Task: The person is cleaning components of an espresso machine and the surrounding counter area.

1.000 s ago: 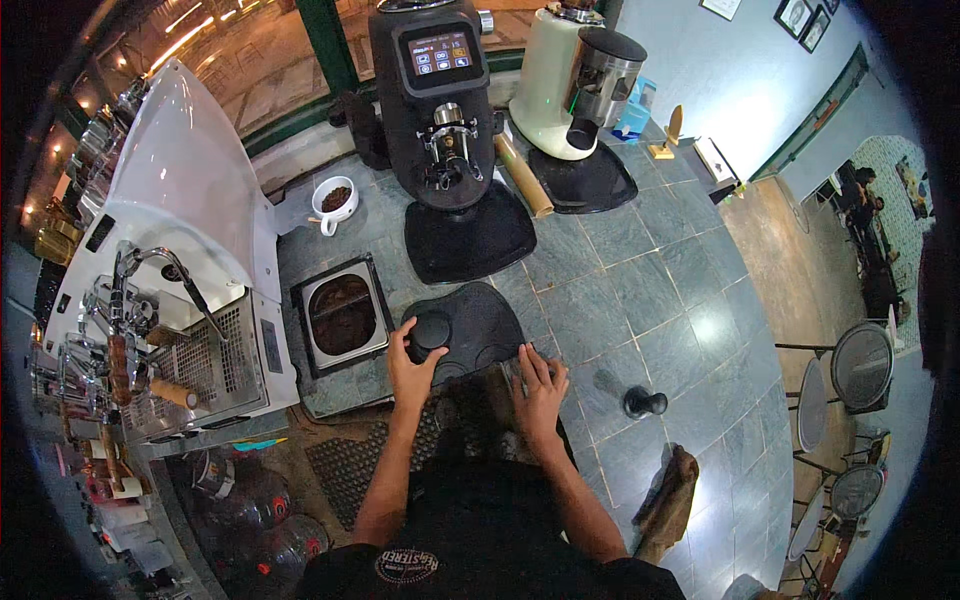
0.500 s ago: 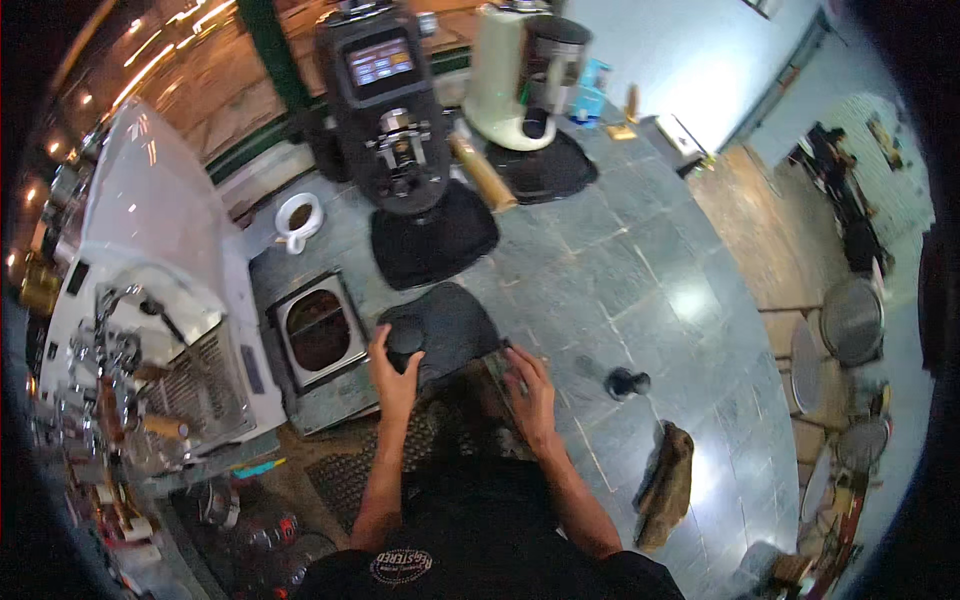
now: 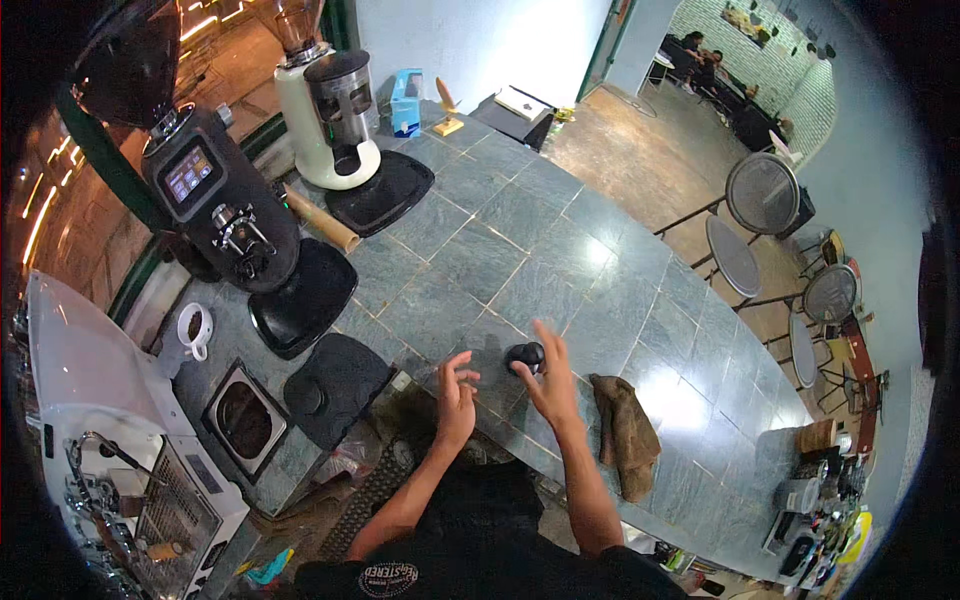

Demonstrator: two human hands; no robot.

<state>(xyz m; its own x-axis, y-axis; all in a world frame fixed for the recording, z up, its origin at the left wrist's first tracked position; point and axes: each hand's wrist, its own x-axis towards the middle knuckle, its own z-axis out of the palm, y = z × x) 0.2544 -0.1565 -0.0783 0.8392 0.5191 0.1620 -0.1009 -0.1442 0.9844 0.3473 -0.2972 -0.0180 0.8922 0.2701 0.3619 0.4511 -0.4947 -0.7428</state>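
Note:
My right hand (image 3: pixel 552 380) is around a small black coffee tamper (image 3: pixel 524 355) on the tiled counter. The thumb overlaps its near side and the fingers stretch past it, spread and slightly blurred; no firm grip shows. My left hand (image 3: pixel 457 402) is raised at the counter's near edge, fingers loosely bent and apart, holding nothing. To its left, a round black puck-shaped tool (image 3: pixel 308 397) sits on a black rubber mat (image 3: pixel 340 385). A crumpled brown cloth (image 3: pixel 627 435) lies right of my right forearm.
A black coffee grinder (image 3: pixel 225 205) and a cream one (image 3: pixel 320 125) stand at the far left. Nearer are a white cup (image 3: pixel 194 328) with dark grounds, a square knock-box opening (image 3: pixel 246 418) and a white espresso machine (image 3: pixel 150 480). Metal stools (image 3: pixel 765 192) line the far side.
My left hand has let go of the round black tool on the mat and come away rightward. My right hand has reached the tamper. The whole view has turned to the right.

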